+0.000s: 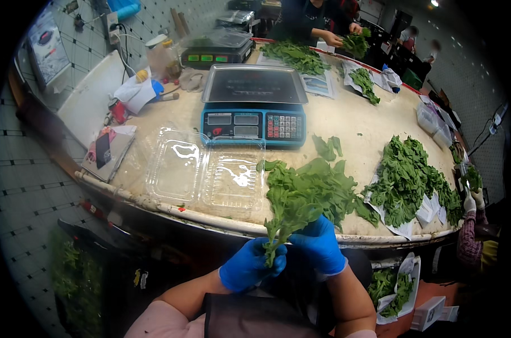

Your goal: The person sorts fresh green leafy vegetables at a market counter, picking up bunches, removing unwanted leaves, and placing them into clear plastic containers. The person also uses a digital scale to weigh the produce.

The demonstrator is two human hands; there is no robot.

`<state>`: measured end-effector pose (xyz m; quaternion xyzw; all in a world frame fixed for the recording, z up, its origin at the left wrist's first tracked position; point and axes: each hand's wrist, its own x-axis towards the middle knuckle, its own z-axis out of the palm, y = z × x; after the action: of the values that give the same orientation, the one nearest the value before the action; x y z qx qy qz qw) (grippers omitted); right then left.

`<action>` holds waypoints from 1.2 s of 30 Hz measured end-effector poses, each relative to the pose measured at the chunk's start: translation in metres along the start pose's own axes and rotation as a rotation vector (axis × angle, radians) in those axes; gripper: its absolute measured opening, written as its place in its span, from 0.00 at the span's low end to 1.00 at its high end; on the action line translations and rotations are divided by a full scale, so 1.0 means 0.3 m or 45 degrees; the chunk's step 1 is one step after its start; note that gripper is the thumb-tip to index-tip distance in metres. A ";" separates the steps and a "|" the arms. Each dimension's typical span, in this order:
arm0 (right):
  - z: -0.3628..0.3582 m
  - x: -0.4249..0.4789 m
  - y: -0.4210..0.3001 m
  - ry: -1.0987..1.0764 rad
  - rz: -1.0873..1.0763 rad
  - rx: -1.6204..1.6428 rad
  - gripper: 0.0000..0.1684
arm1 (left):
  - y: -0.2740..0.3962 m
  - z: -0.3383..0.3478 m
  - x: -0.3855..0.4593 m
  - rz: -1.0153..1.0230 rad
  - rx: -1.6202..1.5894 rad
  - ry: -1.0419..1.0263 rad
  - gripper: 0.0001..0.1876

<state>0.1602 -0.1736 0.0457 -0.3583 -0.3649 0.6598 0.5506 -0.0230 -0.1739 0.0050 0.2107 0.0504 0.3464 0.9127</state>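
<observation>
My left hand [254,264], in a blue glove, grips the lower stems of an upright bunch of leafy greens [287,211] in front of the table edge. Beside it my right hand [319,246], gloved in blue too, curls in with its fingers at the same bunch; part of its grip is hidden. Behind the hands, a loose pile of the same greens [333,186] lies on the table. To the left rests an opened clear plastic clamshell box [233,173], touching the front of a blue digital scale [253,124] with a metal pan.
A larger heap of greens [407,181] lies on paper at the right. A phone [103,151] rests on papers at the left. Beyond the scale are a second scale [215,57] and a co-worker's hands [333,39] with greens. Below right stands a white bin [414,283].
</observation>
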 end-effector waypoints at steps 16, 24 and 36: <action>-0.007 -0.025 0.025 0.212 0.071 -0.287 0.12 | -0.014 -0.016 -0.008 -0.028 0.568 0.390 0.17; -0.021 -0.023 0.010 0.133 0.119 -0.448 0.11 | -0.011 -0.008 -0.012 -0.084 0.615 0.400 0.18; -0.036 -0.026 0.011 0.084 0.232 -0.207 0.12 | -0.010 0.001 -0.014 -0.233 0.247 0.349 0.17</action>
<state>0.1691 -0.1808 0.0382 -0.4548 -0.3648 0.6632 0.4693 -0.0242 -0.1787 0.0039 0.2433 0.2262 0.2808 0.9004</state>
